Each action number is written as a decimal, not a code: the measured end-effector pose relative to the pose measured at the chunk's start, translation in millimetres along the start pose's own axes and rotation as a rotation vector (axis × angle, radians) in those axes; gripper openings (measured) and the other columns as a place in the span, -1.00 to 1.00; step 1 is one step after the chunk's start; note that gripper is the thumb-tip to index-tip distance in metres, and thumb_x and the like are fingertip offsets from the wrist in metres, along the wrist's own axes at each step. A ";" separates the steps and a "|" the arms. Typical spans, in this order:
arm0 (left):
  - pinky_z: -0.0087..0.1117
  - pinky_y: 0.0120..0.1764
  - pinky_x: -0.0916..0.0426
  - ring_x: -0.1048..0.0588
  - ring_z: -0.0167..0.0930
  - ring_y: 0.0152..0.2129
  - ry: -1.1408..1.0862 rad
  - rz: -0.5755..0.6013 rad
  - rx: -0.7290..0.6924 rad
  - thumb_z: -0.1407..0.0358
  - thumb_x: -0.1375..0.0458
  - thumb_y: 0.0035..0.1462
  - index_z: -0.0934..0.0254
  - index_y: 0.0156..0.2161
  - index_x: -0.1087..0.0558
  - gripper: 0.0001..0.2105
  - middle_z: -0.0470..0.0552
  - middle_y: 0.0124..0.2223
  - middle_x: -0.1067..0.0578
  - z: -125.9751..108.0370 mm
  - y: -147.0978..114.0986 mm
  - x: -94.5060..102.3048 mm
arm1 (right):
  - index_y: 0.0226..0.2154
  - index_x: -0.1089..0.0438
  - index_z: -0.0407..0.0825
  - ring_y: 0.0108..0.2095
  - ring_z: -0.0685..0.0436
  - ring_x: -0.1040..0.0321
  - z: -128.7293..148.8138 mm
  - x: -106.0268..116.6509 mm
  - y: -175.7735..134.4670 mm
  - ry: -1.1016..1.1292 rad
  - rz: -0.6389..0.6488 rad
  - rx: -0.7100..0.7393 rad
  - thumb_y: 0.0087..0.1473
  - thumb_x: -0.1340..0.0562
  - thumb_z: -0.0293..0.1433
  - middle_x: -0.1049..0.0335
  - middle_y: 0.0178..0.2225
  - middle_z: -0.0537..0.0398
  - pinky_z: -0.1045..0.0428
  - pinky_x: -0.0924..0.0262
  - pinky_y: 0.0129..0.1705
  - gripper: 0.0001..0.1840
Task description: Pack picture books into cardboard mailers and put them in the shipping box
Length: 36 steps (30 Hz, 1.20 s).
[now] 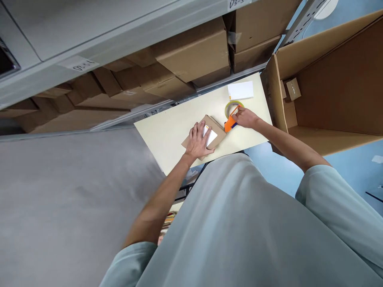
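Left hand: My left hand [198, 142] lies palm down, with its fingers spread out. It is flat on the box and not curled around it.
Small brown box: I see this small brown box [220, 134] on the counter [161, 135], under my left hand. It sits a bit crooked.
White label: The white label [211, 137] is on top of the box, partly under my fingers.
Right hand: My right hand [245, 117] is closed around the orange tape cutter [231, 123].
Tape: A yellow tape roll [226, 111] is at the cutter. The cutter's low end is right by the box's edge; I can't tell if they touch.
White pack: A flat white pack [241, 90] lies on the counter, just past the tape.
Big box: To the right I see a big open box [338, 91] with little boxes [293, 89] inside.
Shelf: Brown boxes [194, 52] fill the gray shelf [119, 44] across from me.
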<state>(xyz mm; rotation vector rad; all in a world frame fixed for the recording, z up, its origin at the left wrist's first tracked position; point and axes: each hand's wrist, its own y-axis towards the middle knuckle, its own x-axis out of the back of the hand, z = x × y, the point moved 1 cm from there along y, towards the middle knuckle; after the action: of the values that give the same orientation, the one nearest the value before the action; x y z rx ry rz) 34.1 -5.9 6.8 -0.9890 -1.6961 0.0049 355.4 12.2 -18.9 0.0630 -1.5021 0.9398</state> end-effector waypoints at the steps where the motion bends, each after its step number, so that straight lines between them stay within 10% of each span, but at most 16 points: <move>1: 0.25 0.54 0.23 0.24 0.24 0.60 0.003 0.027 -0.039 0.01 -0.50 -0.05 0.29 0.59 -0.14 0.16 0.33 0.68 0.19 5.1 1.2 3.8 | 0.23 -0.34 -0.43 -0.10 -0.38 -0.58 6.1 -1.1 -1.3 0.005 0.001 0.015 0.39 0.08 -0.57 -0.65 -0.07 -0.40 -0.29 -0.04 0.31 -0.49; 8: 0.17 0.58 0.22 0.21 0.15 0.61 -0.156 0.059 -0.181 -0.26 -0.38 0.09 0.55 0.62 0.24 0.36 0.51 0.65 0.22 21.5 12.3 18.8 | 0.26 -0.32 -0.50 -0.20 -0.37 -0.59 67.6 -23.1 -24.3 0.045 0.009 0.043 0.31 0.03 -0.66 -0.65 -0.15 -0.37 -0.29 -0.11 0.18 -0.46; 13: 0.09 0.58 0.13 0.04 -0.09 0.61 -0.274 -0.093 -0.049 -0.18 0.04 0.49 0.36 0.62 0.03 -0.14 0.35 0.66 0.05 -2.6 10.5 1.1 | 0.17 -0.38 -0.48 -0.17 -0.37 -0.61 118.0 -37.4 -31.3 0.135 0.013 -0.004 0.35 0.01 -0.65 -0.65 -0.17 -0.39 -0.23 -0.14 0.14 -0.55; 19: 0.50 0.47 0.25 0.30 0.07 0.62 -0.214 -0.433 0.537 -0.04 0.05 0.54 0.24 0.58 -0.17 -0.32 0.32 0.67 0.13 -36.8 3.0 -22.8 | 0.16 -0.37 -0.42 -0.19 -0.34 -0.61 151.9 -43.9 -26.5 0.184 0.017 -0.050 0.33 -0.02 -0.67 -0.65 -0.15 -0.36 -0.21 -0.15 0.14 -0.57; 24: 0.58 0.42 0.29 0.34 0.14 0.61 -0.201 -0.478 0.772 -0.08 0.00 0.50 0.16 0.57 -0.21 -0.32 0.28 0.68 0.24 -49.6 13.5 -26.0 | 0.10 -0.39 -0.37 -0.18 -0.33 -0.61 162.4 -41.4 -19.1 0.224 0.040 -0.035 0.37 0.00 -0.66 -0.65 -0.15 -0.36 -0.17 -0.19 0.07 -0.63; 36: 0.37 0.52 0.37 0.33 0.04 0.63 -0.190 -0.481 0.684 0.02 -0.04 0.50 0.23 0.45 -0.40 -0.44 0.22 0.68 0.16 -55.7 10.3 -28.7 | 0.21 -0.37 -0.41 -0.12 -0.33 -0.64 136.0 -52.3 -70.0 0.162 0.056 0.034 0.39 -0.02 -0.61 -0.68 -0.10 -0.35 -0.15 -0.13 0.20 -0.56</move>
<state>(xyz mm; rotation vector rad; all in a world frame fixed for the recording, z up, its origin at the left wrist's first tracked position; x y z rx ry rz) 85.7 -42.3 0.5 -0.0678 -1.8744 0.3493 294.9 -137.5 -9.5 -0.0302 -1.3439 0.9923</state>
